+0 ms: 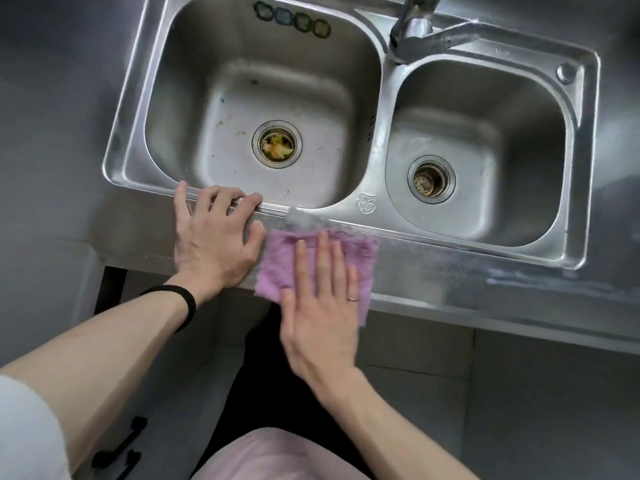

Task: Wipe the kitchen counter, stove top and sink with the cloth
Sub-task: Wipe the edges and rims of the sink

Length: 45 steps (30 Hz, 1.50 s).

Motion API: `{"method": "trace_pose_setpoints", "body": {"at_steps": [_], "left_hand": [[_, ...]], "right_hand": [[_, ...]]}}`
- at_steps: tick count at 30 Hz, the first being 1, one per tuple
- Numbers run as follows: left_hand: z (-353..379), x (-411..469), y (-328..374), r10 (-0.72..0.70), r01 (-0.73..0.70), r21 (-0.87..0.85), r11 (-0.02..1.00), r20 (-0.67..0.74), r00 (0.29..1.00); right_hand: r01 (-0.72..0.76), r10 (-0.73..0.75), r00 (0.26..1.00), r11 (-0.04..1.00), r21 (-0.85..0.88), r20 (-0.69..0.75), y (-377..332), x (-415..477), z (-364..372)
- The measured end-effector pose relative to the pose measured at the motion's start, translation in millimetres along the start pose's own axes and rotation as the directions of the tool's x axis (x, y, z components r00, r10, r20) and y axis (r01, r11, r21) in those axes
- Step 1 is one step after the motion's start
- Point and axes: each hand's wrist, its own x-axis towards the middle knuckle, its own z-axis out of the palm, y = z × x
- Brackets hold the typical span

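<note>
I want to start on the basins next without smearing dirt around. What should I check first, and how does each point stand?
1. Cloth flat under the right hand: ok.
2. Left hand out of the cloth's way: not ok, it rests on the sink rim right beside the cloth.
3. Left drain free of scraps: not ok, food bits sit in it.
4. Right drain free of scraps: ok, none show in it.
5. Faucet off: ok, no water runs.
6. Cloth damp enough: cannot tell.
</note>
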Motion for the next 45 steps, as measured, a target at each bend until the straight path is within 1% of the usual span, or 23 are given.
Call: {"method": "trace_pose_setpoints", "body": {"at_steps": [3,6,7,8,11,14,16,20,22,23,25,28,30,33,37,39,41,45], "left_hand": [[0.8,0.0,0.0,0.012,-0.012,0.001,1.0,-0.006,1.0],[-2.0,-1.0,1.8,0.011,-0.011,-0.009,1.0,0.014,1.0],[-3.2,-1.5,2.2,0.008,-0.008,-0.014,1.0,0.017,1.0],[-3.8,-1.6,2.7,0.009,-0.009,-0.02,1.0,0.02,1.0],[-4.1,-1.8,0.9,0.014,-0.013,-0.038,0.999,0.026,1.0],[-2.8,-2.0,-1.1,0.021,-0.02,-0.053,0.998,0.026,0.999],[-3.0,-1.3,-1.6,0.021,-0.019,-0.059,0.998,0.031,0.999],[-5.0,-1.5,-1.3,0.019,-0.016,-0.068,0.998,0.044,0.999],[-7.2,-1.2,-0.4,0.016,-0.012,-0.071,0.997,0.058,0.998],[-8.2,-1.1,0.7,0.015,-0.01,-0.076,0.997,0.067,0.998],[-10.5,-1.4,1.3,0.016,-0.009,-0.078,0.997,0.084,0.996],[-13.6,-0.9,1.0,0.018,-0.01,-0.067,0.998,0.118,0.993],[-15.1,-1.1,1.2,0.017,-0.01,-0.059,0.998,0.126,0.992],[-16.0,-1.4,0.0,0.012,-0.006,-0.055,0.998,0.107,0.994],[-13.2,-1.2,1.0,0.016,-0.013,-0.057,0.998,0.055,0.998],[-12.0,-1.4,1.1,0.016,-0.013,-0.058,0.998,0.05,0.999],[-11.5,-1.3,1.7,0.019,-0.016,-0.054,0.998,0.052,0.998],[-12.7,-2.0,1.4,0.017,-0.012,-0.059,0.998,0.069,0.997]], "right_hand": [[0.026,-0.026,1.0,0.999,0.019,0.0,-4.3,2.4,2.3],[0.131,-0.131,0.991,0.991,-0.031,0.024,29.4,-1.4,-7.0],[0.132,-0.13,0.991,0.99,-0.051,0.03,44.9,-4.0,-10.9],[0.102,-0.1,0.994,0.993,-0.067,0.033,62.3,-6.7,-15.5],[-0.063,0.069,0.996,0.994,-0.084,0.064,121.7,-19.6,-33.9],[-0.231,0.236,0.967,0.971,-0.056,0.1,170.9,-33.2,-57.2],[-0.325,0.325,0.941,0.945,-0.018,0.097,177.3,-33.7,-65.7],[-0.513,0.512,0.858,0.858,0.036,0.035,140.6,-20.4,-56.1],[-0.565,0.565,0.825,0.823,0.059,0.017,114.0,-12.4,-48.7],[-0.562,0.562,0.827,0.826,0.052,0.014,100.6,-10.4,-45.0],[-0.499,0.499,0.866,0.866,0.032,0.029,69.0,-10.2,-35.7],[-0.34,0.336,0.938,0.94,0.042,0.085,12.1,-13.0,-20.0],[-0.27,0.263,0.956,0.962,0.038,0.129,-22.3,-12.2,-10.8],[-0.281,0.27,0.952,0.958,0.059,0.148,-54.0,-7.0,-6.4],[-0.286,0.268,0.953,0.95,0.123,0.144,-47.1,-6.8,-12.7],[-0.289,0.274,0.955,0.948,0.137,0.116,-38.5,-6.1,-14.3],[-0.326,0.318,0.945,0.935,0.141,0.08,-32.5,0.3,-13.0],[-0.43,0.43,0.902,0.892,0.138,0.031,-7.7,19.5,-12.7]]}}
